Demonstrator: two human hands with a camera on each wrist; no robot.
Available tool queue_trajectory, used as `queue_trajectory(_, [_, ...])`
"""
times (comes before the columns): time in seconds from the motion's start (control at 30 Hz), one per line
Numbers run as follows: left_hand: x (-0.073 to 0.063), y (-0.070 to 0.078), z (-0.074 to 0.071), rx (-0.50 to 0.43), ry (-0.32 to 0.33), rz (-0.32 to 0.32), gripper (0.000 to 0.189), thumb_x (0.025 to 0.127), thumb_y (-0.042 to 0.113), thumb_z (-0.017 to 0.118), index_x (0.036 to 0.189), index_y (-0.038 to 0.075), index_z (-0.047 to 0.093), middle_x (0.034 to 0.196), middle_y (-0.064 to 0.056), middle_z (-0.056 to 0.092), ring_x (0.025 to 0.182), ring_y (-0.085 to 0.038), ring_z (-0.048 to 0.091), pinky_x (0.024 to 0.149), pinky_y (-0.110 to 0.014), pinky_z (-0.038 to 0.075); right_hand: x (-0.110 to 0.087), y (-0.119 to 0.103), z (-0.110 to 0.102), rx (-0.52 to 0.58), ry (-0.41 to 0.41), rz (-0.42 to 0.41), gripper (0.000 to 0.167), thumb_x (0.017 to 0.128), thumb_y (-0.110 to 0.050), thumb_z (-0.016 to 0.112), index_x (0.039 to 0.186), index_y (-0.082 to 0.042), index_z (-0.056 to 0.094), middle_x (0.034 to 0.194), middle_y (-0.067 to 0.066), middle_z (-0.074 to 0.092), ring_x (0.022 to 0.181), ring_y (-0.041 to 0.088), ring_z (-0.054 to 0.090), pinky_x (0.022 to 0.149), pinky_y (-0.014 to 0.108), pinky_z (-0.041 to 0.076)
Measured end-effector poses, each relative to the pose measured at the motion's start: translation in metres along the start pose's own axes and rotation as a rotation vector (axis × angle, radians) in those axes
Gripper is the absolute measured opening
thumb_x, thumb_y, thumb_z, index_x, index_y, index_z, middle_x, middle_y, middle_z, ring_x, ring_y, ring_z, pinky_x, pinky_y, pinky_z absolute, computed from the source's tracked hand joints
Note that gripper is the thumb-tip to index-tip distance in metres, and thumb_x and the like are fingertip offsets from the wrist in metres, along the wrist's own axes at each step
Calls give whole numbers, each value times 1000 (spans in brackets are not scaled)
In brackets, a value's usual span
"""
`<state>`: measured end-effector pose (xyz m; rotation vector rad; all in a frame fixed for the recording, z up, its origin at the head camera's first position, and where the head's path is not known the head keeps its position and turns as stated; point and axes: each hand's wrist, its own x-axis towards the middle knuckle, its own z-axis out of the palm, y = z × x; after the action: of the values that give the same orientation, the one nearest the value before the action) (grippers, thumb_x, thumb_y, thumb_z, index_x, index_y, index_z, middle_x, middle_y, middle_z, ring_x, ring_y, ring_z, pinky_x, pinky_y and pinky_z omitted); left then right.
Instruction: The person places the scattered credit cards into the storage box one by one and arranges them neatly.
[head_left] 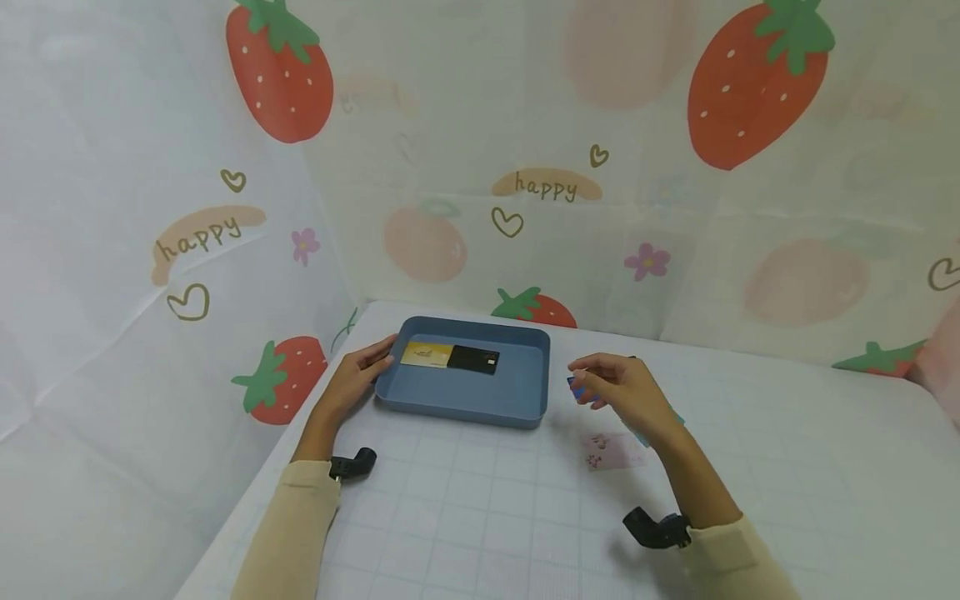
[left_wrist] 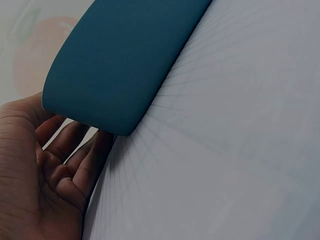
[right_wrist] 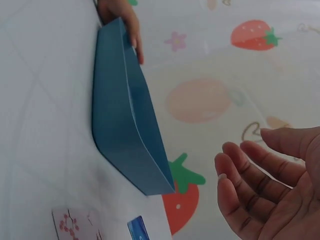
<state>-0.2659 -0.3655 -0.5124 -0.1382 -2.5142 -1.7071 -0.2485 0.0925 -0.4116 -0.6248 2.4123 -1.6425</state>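
A shallow blue tray (head_left: 465,404) sits on the table, holding a gold card (head_left: 427,354) and a black card (head_left: 474,359) side by side along its back left part. My left hand (head_left: 354,379) grips the tray's left end; in the left wrist view its fingers lie against the outer wall (left_wrist: 115,65). Right of the tray, my right hand (head_left: 626,396) hovers with fingers loosely bent and nothing between them, as the right wrist view shows. Under its fingertips lies a blue card (right_wrist: 138,228), partly hidden in the head view. A pink flowered card (head_left: 615,452) lies nearer me.
A teal card (head_left: 637,433) shows partly from under the right forearm. A small dark edge peeks out behind the right hand, too little to identify. White cloth with a faint grid covers the table (head_left: 480,508). A strawberry-printed curtain (head_left: 450,167) hangs behind and at the left.
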Motion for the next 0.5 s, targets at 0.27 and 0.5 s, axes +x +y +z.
queue_trajectory(0.27, [1,-1,0,0,-1,-3,50,105,22,58,153,14,47,157,-6,44,146,-22,39,117,-44,35,1,6,-18,-70,55,66,32,103,-27,62,124,-5,68,110,19,74,93,38,72,75,34,61])
queue_trajectory(0.5, [1,1,0,3,3,0,49,105,21,59,153,14,48,156,-5,45,145,-21,41,116,-42,36,-3,10,-35,-155,54,91,41,99,-29,67,128,-1,66,117,20,72,97,37,71,74,30,60])
